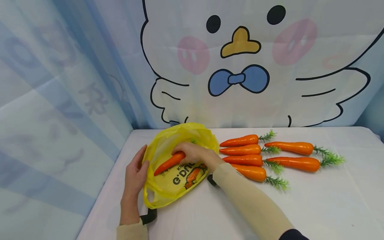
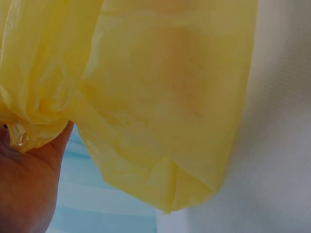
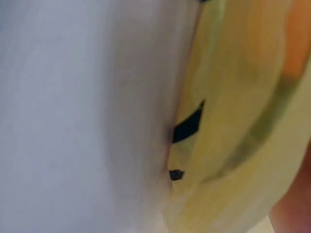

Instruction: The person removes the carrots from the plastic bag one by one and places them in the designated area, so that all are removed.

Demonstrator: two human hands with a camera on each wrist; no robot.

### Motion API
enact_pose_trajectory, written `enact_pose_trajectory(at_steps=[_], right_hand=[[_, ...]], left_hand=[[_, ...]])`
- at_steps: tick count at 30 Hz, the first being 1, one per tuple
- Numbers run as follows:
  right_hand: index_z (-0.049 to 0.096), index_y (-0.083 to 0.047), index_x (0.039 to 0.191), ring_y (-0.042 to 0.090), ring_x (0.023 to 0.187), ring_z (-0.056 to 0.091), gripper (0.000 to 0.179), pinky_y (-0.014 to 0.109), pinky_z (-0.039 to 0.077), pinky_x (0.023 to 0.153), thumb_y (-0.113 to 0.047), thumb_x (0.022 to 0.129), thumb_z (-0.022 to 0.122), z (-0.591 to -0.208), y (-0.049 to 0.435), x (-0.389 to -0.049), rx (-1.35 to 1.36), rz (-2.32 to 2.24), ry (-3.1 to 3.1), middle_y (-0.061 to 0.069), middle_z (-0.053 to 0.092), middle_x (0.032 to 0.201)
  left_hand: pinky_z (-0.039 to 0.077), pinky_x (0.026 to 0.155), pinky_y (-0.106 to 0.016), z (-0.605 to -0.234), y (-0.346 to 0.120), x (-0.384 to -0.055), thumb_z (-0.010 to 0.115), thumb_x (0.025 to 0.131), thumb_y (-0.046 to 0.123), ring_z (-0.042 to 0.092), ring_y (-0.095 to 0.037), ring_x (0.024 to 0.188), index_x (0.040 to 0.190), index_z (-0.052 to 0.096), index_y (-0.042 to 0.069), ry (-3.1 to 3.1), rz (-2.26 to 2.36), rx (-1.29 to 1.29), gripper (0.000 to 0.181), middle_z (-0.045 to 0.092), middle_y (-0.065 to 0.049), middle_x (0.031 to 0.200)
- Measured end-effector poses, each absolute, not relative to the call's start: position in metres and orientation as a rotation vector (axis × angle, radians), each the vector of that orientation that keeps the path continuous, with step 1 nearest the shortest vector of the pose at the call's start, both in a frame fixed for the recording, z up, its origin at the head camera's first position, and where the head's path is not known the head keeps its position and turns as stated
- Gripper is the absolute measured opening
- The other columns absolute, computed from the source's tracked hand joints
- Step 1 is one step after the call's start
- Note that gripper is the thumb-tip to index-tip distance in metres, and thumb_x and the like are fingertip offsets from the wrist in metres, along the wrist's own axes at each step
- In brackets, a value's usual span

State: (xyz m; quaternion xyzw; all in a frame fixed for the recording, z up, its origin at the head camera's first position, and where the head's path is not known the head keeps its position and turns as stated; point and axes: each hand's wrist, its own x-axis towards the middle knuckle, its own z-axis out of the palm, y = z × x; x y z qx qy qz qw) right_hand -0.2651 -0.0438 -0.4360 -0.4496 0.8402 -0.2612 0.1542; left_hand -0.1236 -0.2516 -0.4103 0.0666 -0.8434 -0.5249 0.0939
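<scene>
A yellow plastic bag (image 1: pixel 163 193) with dark printing lies on the table with its mouth spread open. My left hand (image 1: pixel 135 175) grips the bag's left rim; in the left wrist view the bunched yellow film (image 2: pixel 39 97) lies against that hand's palm. Inside the bag's mouth, my right hand (image 1: pixel 192 153) holds an orange carrot (image 1: pixel 169 164) by its thick end, the tip pointing down and left. The right fingertips are partly hidden behind the carrot and the hand. Through the film in the right wrist view, an orange shape (image 3: pixel 296 43) shows.
Several carrots with green tops lie right of the bag: a stacked row (image 1: pixel 243 160) close to it and two more, including a lower one (image 1: pixel 300 163), farther right. A white cloth covers the table (image 1: pixel 330 206). A curtain with a cartoon bird (image 1: pixel 240 110) hangs behind.
</scene>
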Motion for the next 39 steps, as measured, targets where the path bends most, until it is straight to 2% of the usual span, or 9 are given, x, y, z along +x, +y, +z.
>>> enact_pose_trajectory(at_steps=[16,25,39], right_hand=[[0.067,-0.013,0.131,0.013,0.109,0.054,0.040,0.028,0.042,0.104,-0.017,0.092,0.076,-0.430,-0.033,-0.259,-1.296,-0.722,2.423,-0.003,0.064,0.124],[0.067,-0.010,0.131,0.017,0.119,0.053,0.041,0.032,0.038,0.109,-0.018,0.092,0.076,-0.417,-0.024,-0.254,-1.344,-0.702,2.465,0.000,0.063,0.129],[0.064,-0.011,0.133,0.020,0.124,0.051,0.041,0.033,0.037,0.111,-0.018,0.094,0.074,-0.400,-0.014,-0.242,-1.408,-0.660,2.494,0.003,0.060,0.135]], left_hand=[[0.035,0.114,-0.040,-0.412,-0.251,-0.121,0.046,0.105,0.013,0.038,-0.022,0.142,0.158,0.038,0.017,-2.513,-1.547,0.178,0.053,0.039,-0.002,0.158],[0.035,0.114,-0.040,-0.413,-0.250,-0.123,0.045,0.105,0.010,0.039,-0.022,0.142,0.158,0.038,0.016,-2.502,-1.563,0.150,0.054,0.039,-0.003,0.158],[0.035,0.114,-0.039,-0.412,-0.249,-0.123,0.045,0.105,0.012,0.039,-0.022,0.142,0.157,0.038,0.016,-2.504,-1.549,0.153,0.053,0.039,0.000,0.158]])
